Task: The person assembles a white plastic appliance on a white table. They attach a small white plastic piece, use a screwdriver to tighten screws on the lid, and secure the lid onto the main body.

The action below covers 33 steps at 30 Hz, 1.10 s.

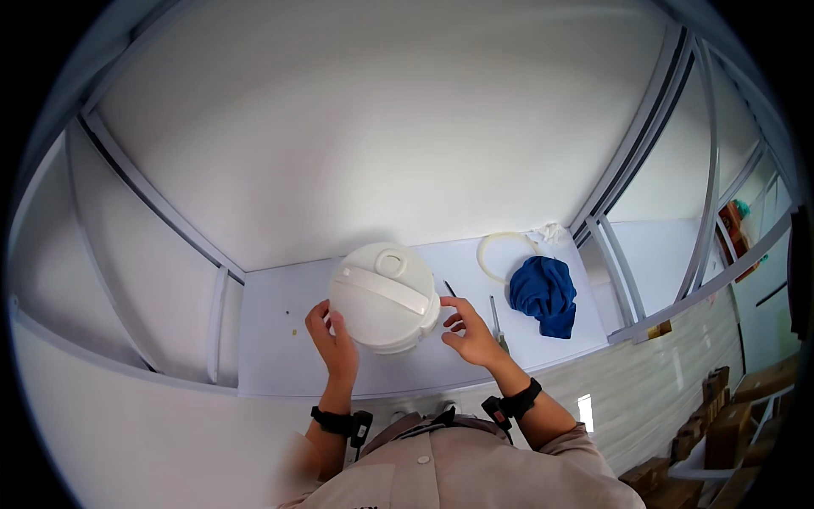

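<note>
one round white appliance (373, 312) with a lid, standing upright just left of centre on the white table (271, 360). surface smooth; broad strap-like handle lying across the lid, round recessed vent on its far side. lid shut, contents hidden. left hand (332, 341): half open, fingers loosely curled, at the appliance's left side; firmness of contact cannot be told. right hand (471, 332): thumb and fingers parted, nothing between them, index tip at the appliance's right edge. table's right end: blue cloth (544, 297), pale ring (482, 256) partly beneath it.
</note>
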Available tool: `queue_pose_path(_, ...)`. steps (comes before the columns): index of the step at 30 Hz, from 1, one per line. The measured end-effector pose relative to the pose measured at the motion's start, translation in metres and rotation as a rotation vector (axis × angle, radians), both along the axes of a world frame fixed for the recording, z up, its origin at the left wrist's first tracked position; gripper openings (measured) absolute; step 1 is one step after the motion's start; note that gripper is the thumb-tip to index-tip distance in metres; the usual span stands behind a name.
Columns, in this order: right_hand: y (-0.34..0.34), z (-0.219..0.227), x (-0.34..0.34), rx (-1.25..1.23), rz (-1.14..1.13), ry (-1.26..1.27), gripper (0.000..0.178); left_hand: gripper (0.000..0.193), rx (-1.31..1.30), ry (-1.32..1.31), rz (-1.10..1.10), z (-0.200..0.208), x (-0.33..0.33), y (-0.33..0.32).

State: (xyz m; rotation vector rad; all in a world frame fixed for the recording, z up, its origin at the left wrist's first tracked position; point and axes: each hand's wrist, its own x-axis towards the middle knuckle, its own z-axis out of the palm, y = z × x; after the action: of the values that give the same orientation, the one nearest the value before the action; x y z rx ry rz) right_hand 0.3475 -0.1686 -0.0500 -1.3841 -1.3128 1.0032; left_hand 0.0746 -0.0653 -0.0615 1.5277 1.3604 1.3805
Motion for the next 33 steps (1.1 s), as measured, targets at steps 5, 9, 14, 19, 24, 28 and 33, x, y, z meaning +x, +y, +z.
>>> queue_pose_path(5, -0.006, -0.003, 0.0, 0.024, 0.064, 0.016, 0.063, 0.061, 0.176, 0.38, 0.014, 0.022, 0.024, -0.023)
queue_pose_path(9, -0.008, -0.005, 0.0, 0.026, 0.029, 0.006, 0.049, 0.059, 0.208, 0.197, -0.07, 0.007, 0.009, -0.005)
queue_pose_path(14, -0.007, -0.022, 0.013, 0.115, -0.34, -0.675, 0.032, 0.054, 0.233, 0.039, -0.099, 0.003, -0.003, 0.013)
queue_pose_path(19, -0.017, -0.057, 0.017, -0.183, -0.34, -0.979, 0.043, 0.042, 0.167, 0.075, 0.078, 0.007, -0.011, 0.017)
queue_pose_path(24, -0.016, -0.074, 0.016, -0.264, -0.318, -1.039, 0.044, 0.037, 0.095, 0.135, 0.237, 0.014, -0.014, 0.012)
queue_pose_path(28, -0.009, -0.087, 0.022, -0.321, -0.333, -1.052, 0.038, 0.025, 0.179, 0.038, 0.226, 0.008, -0.019, -0.018)
queue_pose_path(33, -0.012, -0.104, 0.035, -0.299, -0.339, -1.049, 0.037, 0.013, 0.131, -0.021, -0.309, 0.011, -0.02, -0.062)
